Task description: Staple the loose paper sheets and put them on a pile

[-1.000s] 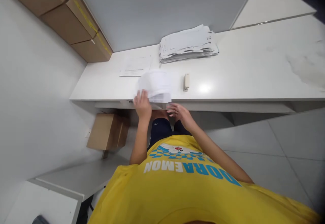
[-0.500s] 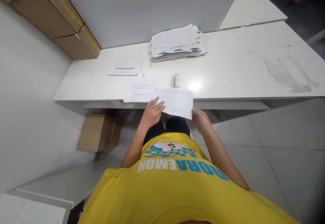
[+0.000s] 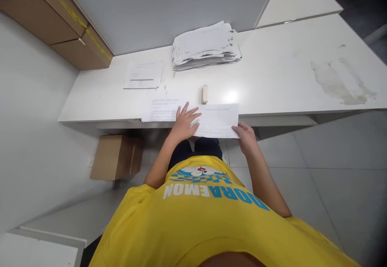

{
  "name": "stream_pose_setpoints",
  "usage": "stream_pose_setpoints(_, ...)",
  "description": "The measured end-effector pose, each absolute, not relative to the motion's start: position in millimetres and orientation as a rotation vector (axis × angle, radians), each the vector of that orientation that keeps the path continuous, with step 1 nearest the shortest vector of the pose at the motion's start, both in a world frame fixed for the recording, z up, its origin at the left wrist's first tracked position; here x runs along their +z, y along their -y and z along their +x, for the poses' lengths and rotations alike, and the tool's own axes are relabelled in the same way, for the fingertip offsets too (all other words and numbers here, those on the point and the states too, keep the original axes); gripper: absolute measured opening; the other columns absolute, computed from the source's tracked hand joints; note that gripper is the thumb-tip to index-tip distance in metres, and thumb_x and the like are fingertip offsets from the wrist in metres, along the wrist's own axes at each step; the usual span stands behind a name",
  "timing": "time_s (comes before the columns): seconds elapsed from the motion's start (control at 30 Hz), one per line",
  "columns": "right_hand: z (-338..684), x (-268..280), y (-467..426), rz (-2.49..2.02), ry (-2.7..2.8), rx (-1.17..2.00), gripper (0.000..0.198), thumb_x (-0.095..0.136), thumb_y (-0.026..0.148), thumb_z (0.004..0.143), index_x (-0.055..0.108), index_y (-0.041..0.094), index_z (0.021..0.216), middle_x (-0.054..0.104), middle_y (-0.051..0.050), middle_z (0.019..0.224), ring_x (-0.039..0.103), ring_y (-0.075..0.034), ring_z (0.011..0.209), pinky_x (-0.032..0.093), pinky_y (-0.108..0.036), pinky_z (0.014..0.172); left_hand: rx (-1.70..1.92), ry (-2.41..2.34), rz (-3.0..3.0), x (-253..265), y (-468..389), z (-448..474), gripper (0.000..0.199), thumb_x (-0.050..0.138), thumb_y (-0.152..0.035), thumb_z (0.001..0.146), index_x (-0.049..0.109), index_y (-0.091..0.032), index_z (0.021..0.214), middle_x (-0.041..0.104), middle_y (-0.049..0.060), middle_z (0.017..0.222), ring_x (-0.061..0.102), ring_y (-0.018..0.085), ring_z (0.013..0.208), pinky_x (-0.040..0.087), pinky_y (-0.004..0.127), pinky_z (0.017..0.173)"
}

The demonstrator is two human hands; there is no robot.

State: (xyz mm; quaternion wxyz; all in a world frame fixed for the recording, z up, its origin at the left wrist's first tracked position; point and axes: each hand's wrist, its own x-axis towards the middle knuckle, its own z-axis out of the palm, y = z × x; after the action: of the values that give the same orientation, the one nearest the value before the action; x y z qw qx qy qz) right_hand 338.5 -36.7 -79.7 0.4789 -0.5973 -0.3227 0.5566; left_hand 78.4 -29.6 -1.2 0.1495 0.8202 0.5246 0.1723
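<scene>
- Clearly in view at the near edge of a white desk, a white sheet lies between two bare hands, its near side jutting past the desk's edge.
- The left hand rests with fingers spread open, over the sheet's left end and the edge of the printed pages beside it.
- The right hand pinches the sheet's near right corner, thumb on top.
- Just beyond the sheet stands a small cream object, apparently a stapler.
- Farther back, against the grey panel, sits a thick, uneven paper stack.
- To its left lies a thin pile of forms.
- Cardboard boxes fill the far left corner; another carton is below the desk.
- The person wears a yellow shirt.
</scene>
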Motion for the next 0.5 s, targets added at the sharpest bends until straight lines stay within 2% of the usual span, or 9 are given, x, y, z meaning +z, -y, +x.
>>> stream_pose_setpoints(0.17, 348, -68, 29, -1.550, 0.753, 1.417, 0.034, 0.068, 0.039, 0.055, 0.069, 0.019, 0.082, 0.067, -0.003, 0.073, 0.055, -0.017, 0.064, 0.037, -0.025, 0.048, 0.385, -1.623, 2.354, -6, -2, 92, 0.041, 0.044, -0.028, 0.099, 0.058, -0.019, 0.136, 0.051, 0.005, 0.151, 0.022, 0.029, 0.154, 0.019, 0.053, 0.126)
stream_pose_setpoints(0.3, 353, -57, 26, -1.573, 0.745, 1.509, 0.030, 0.070, 0.036, 0.053, 0.068, 0.019, 0.078, 0.067, -0.005, 0.074, 0.052, -0.016, 0.063, 0.037, -0.025, 0.046, 0.425, -1.832, 2.399, -4, -23, 99, 0.053, 0.041, -0.025, 0.098, 0.043, -0.012, 0.149, 0.033, 0.012, 0.162, 0.011, 0.034, 0.155, 0.028, 0.054, 0.122)
stream_pose_setpoints(0.37, 354, -54, 24, -1.553, 0.732, 1.505, 0.029, 0.071, 0.036, 0.054, 0.068, 0.019, 0.078, 0.066, -0.004, 0.074, 0.051, -0.015, 0.062, 0.037, -0.024, 0.045, 0.397, -1.798, 2.431, -2, -31, 102, 0.057, 0.039, -0.024, 0.098, 0.035, -0.011, 0.153, 0.028, 0.012, 0.164, 0.011, 0.033, 0.155, 0.028, 0.051, 0.122)
stream_pose_setpoints(0.5, 355, -53, 21, -1.485, 0.712, 1.455, 0.029, 0.072, 0.036, 0.056, 0.068, 0.020, 0.080, 0.065, -0.003, 0.076, 0.050, -0.014, 0.062, 0.037, -0.024, 0.045, 0.275, -1.530, 2.521, -5, -38, 106, 0.060, 0.035, -0.022, 0.098, 0.029, -0.009, 0.156, 0.028, 0.010, 0.164, 0.017, 0.027, 0.155, 0.028, 0.042, 0.123)
